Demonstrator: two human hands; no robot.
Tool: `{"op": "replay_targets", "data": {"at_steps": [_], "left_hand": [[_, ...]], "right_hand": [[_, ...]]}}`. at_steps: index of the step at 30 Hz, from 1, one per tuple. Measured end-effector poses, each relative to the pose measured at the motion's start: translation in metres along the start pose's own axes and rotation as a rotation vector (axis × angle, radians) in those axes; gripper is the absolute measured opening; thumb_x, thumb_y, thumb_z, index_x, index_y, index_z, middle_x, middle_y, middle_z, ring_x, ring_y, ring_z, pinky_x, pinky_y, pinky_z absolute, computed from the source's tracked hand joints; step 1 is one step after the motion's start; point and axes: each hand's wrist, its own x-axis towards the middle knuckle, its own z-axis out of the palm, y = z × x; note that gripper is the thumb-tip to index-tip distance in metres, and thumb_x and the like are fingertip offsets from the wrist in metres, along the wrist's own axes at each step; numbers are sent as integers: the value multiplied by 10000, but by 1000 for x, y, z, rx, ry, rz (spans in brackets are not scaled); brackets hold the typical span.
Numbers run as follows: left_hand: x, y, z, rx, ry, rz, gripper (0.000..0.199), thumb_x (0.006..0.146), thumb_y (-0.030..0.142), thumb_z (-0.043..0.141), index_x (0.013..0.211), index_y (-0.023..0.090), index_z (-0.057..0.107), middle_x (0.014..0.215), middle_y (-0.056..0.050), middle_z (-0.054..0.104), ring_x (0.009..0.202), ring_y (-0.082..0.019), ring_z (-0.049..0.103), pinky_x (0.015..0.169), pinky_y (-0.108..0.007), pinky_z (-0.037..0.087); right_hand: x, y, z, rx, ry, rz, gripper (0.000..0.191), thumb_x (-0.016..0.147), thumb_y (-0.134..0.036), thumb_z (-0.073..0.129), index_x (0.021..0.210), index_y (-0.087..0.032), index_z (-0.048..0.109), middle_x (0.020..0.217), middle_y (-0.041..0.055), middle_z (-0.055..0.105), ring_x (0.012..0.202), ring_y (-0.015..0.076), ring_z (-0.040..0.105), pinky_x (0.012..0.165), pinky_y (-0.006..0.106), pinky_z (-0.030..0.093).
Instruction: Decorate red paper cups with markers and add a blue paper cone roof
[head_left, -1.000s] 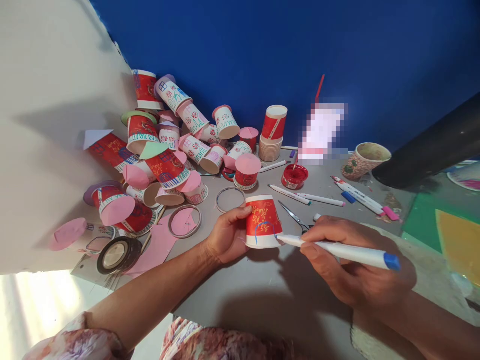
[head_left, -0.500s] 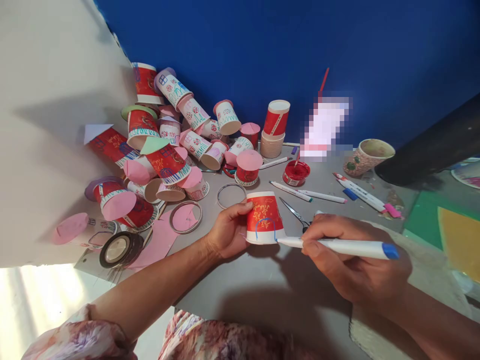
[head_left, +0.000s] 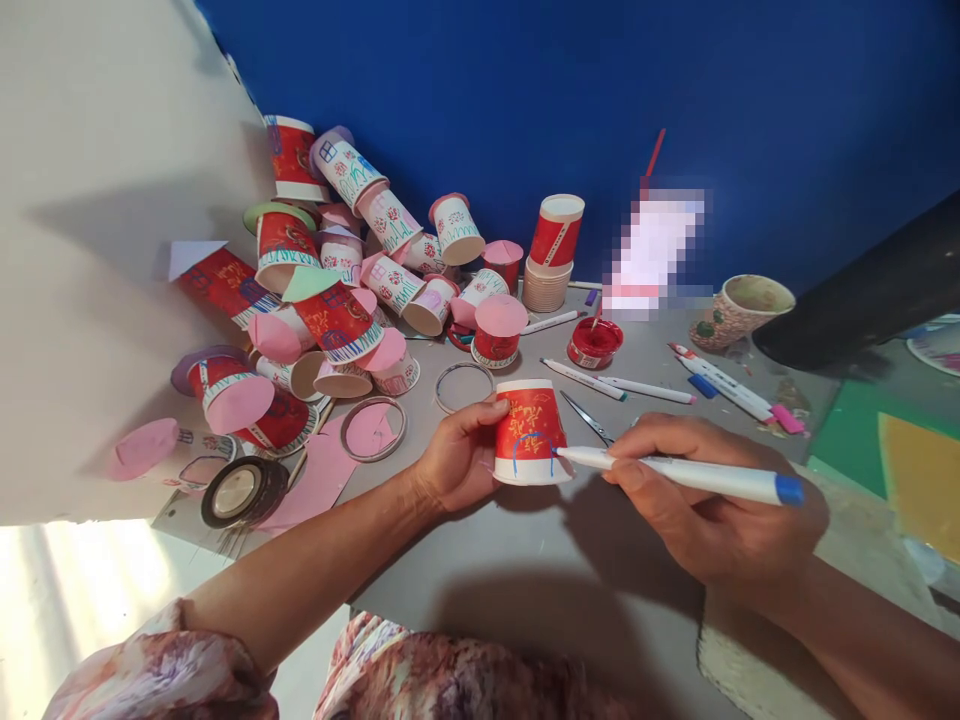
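My left hand [head_left: 466, 455] grips the left side of a red paper cup [head_left: 529, 425] with gold lettering, its white-banded rim facing down. A blue arch is drawn on the cup's lower front. In my right hand [head_left: 724, 510] is a white marker [head_left: 694, 477] with a blue end, its tip at the arch's right side. The fingers behind the cup are hidden. Just beyond the marker tip lies a pair of scissors [head_left: 589, 415], its handles partly covered by my right hand.
A heap of decorated paper cups [head_left: 341, 325] fills the back left. Tape rings [head_left: 373, 430], a black tape roll [head_left: 244, 492] and pink paper [head_left: 319, 480] lie nearer. Behind my hands are a red paint jar [head_left: 595, 343], loose markers [head_left: 581, 378], stacked cups [head_left: 555, 245] and a patterned cup [head_left: 742, 312].
The marker tip has moved up from the bottom right end of the blue arch to higher along its right side. My left hand still holds the cup in nearly the same place.
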Motion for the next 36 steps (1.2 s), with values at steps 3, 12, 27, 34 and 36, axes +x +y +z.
{"op": "replay_targets", "data": {"at_steps": [3,12,27,34,36], "left_hand": [[0,0,-1,7,-14,-4,414,805,288,740,1173,109,675,1047,-147,795,973,-327,769,986,-479,542],[0,0,1,26,-12,-6,419,797,303,734,1160,104,668,1055,-165,794,971,-318,768,966,-469,559],[1,-4,3,88,-39,59,354,768,252,782,1090,116,723,949,-115,797,874,-275,754,932,-439,559],[-2,-5,6,112,-10,72,371,751,256,836,1079,114,737,931,-107,781,837,-227,722,841,-367,574],[-2,-6,7,116,-11,72,385,742,261,849,1082,119,738,916,-100,775,822,-217,714,823,-354,575]], "right_hand": [[2,-1,-2,70,-62,-3,112,922,-178,629,829,-225,670,630,-15,681,477,126,578,458,261,433],[2,-2,-2,100,-63,36,131,918,-177,630,804,-212,683,618,-24,669,435,103,531,426,245,399],[1,1,0,-15,0,35,101,937,-219,661,847,-231,705,688,-6,741,541,148,675,506,261,491],[2,-2,1,-15,5,-20,68,927,-205,685,874,-232,718,711,-15,748,494,121,629,512,247,509],[0,-1,2,-23,-2,-17,56,927,-211,691,886,-235,720,717,-17,744,488,121,618,511,253,504]]}}
